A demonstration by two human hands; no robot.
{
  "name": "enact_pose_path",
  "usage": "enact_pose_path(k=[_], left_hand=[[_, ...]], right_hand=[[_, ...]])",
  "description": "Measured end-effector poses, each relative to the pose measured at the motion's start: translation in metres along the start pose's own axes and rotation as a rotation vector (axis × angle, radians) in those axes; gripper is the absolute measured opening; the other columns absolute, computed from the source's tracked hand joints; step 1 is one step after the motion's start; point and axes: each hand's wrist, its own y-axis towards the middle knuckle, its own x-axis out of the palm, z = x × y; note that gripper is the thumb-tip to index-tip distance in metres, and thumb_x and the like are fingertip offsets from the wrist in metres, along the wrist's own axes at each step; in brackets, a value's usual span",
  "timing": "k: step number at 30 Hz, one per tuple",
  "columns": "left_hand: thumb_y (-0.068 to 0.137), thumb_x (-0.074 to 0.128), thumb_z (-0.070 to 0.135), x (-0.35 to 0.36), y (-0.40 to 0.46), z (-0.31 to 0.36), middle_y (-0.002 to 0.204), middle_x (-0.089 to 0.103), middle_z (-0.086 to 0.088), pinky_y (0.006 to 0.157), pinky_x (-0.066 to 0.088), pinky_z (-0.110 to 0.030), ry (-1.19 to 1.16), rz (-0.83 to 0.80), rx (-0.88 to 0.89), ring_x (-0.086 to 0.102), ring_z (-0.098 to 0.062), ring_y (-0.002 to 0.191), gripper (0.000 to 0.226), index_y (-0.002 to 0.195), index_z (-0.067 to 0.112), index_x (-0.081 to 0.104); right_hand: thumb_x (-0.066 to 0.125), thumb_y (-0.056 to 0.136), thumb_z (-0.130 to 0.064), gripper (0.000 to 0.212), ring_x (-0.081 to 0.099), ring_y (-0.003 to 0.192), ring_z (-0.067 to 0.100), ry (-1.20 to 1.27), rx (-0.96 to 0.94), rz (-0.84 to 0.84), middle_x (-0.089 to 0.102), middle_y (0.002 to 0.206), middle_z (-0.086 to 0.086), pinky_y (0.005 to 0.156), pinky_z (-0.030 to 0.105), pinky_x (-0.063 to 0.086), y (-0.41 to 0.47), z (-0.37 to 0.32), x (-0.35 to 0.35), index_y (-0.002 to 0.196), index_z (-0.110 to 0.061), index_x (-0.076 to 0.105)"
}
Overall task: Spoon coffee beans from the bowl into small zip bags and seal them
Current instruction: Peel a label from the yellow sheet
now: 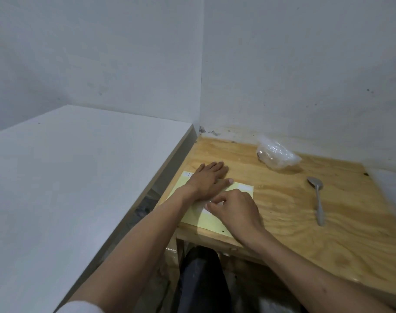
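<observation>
The left hand (207, 181) is lying flat, pinning the yellow sheet (211, 219) on the bench (305, 222) while the right hand (234, 211) is pinching something pale off it, likely a label; the spoon (317, 197) is waiting right, a plastic bag (276, 154) far.

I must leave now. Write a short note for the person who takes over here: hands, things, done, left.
Left hand: flat, pressing the yellow sheet on the wooden table.
Right hand: fingers curled, pinching something white at the sheet; unclear what.
Spoon: lying unused to the right.
Clear plastic bag: at the far wall, brownish contents.
No bowl in view.
Done: no filled small bag visible.
Left: spooning, sealing.
</observation>
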Motion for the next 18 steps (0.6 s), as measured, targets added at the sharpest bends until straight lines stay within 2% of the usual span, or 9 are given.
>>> enact_pose_path(k=[4, 6, 7, 8, 9, 10, 11, 14, 18], left_hand=[[0.106, 0.031, 0.053, 0.0, 0.0, 0.001, 0.17, 0.009, -0.001, 0.124, -0.002, -0.043, 0.015, 0.006, 0.0, 0.004, -0.017, 0.157, 0.063, 0.161, 0.022, 0.022], [0.105, 0.034, 0.053, 0.001, 0.0, 0.002, 0.169, 0.017, -0.001, 0.124, 0.002, -0.042, 0.006, 0.023, -0.01, 0.01, -0.018, 0.156, 0.061, 0.158, 0.022, 0.031], [0.104, 0.037, 0.053, 0.001, -0.001, 0.003, 0.163, 0.032, 0.0, 0.123, 0.011, -0.041, -0.015, 0.063, 0.003, 0.021, -0.021, 0.153, 0.056, 0.151, 0.022, 0.044], [0.101, 0.041, 0.052, 0.002, -0.003, 0.005, 0.147, 0.052, 0.001, 0.116, 0.024, -0.039, -0.023, 0.143, 0.038, 0.039, -0.026, 0.143, 0.047, 0.132, 0.022, 0.06], [0.098, 0.045, 0.05, 0.003, -0.005, 0.008, 0.121, 0.065, 0.002, 0.101, 0.035, -0.034, 0.001, 0.251, 0.086, 0.055, -0.027, 0.123, 0.038, 0.107, 0.021, 0.067], [0.095, 0.049, 0.049, 0.004, -0.007, 0.012, 0.1, 0.067, 0.003, 0.087, 0.037, -0.03, 0.039, 0.357, 0.124, 0.062, -0.026, 0.103, 0.035, 0.09, 0.02, 0.067], [0.094, 0.053, 0.048, 0.005, -0.009, 0.017, 0.092, 0.068, 0.003, 0.079, 0.037, -0.028, 0.064, 0.437, 0.152, 0.063, -0.023, 0.093, 0.035, 0.085, 0.018, 0.069], [0.091, 0.053, 0.052, 0.008, -0.008, 0.048, 0.102, 0.074, 0.0, 0.078, 0.047, -0.029, 0.022, 0.475, 0.232, 0.065, -0.021, 0.096, 0.046, 0.099, 0.014, 0.077], [0.092, 0.05, 0.055, 0.012, 0.013, 0.114, 0.135, 0.063, -0.001, 0.096, 0.044, -0.029, -0.025, 0.244, 0.294, 0.054, -0.019, 0.126, 0.058, 0.13, 0.013, 0.065]], right_hand=[[0.072, 0.082, -0.032, 0.018, 0.067, 0.068, 0.015, 0.097, 0.057, -0.065, 0.074, 0.068, -0.004, 0.064, 0.032, 0.053, -0.002, -0.006, -0.006, 0.075, -0.018, 0.079], [0.072, 0.077, -0.036, 0.021, 0.05, 0.048, 0.014, 0.361, 0.234, -0.149, 0.059, 0.049, -0.009, 0.055, 0.029, 0.042, 0.002, 0.001, -0.017, 0.064, -0.019, 0.07], [0.07, 0.076, -0.036, 0.021, 0.039, 0.044, 0.014, 0.552, 0.348, -0.209, 0.051, 0.048, -0.011, 0.05, 0.026, 0.035, 0.005, 0.006, -0.025, 0.064, -0.02, 0.063], [0.066, 0.078, -0.032, 0.019, 0.031, 0.045, 0.012, 0.773, 0.46, -0.27, 0.046, 0.053, -0.008, 0.045, 0.023, 0.028, 0.009, 0.013, -0.035, 0.068, -0.019, 0.057], [0.06, 0.08, -0.025, 0.014, 0.029, 0.046, 0.011, 0.985, 0.555, -0.307, 0.045, 0.058, -0.004, 0.04, 0.02, 0.023, 0.013, 0.021, -0.046, 0.071, -0.018, 0.053], [0.053, 0.081, -0.018, 0.009, 0.029, 0.046, 0.01, 1.152, 0.625, -0.319, 0.045, 0.062, 0.0, 0.037, 0.018, 0.02, 0.016, 0.031, -0.058, 0.073, -0.015, 0.05], [0.048, 0.079, -0.014, 0.007, 0.03, 0.046, 0.01, 1.263, 0.668, -0.315, 0.046, 0.063, 0.002, 0.036, 0.017, 0.019, 0.019, 0.041, -0.071, 0.073, -0.013, 0.05], [0.043, 0.084, -0.015, 0.017, 0.029, 0.042, 0.009, 1.307, 0.681, -0.235, 0.044, 0.059, 0.003, 0.033, 0.015, 0.017, 0.025, 0.077, -0.105, 0.068, -0.012, 0.048], [0.047, 0.097, -0.021, 0.031, 0.021, 0.033, 0.007, 1.042, 0.637, 0.024, 0.032, 0.049, -0.005, 0.032, 0.013, 0.013, 0.032, 0.126, -0.146, 0.066, -0.018, 0.045]])
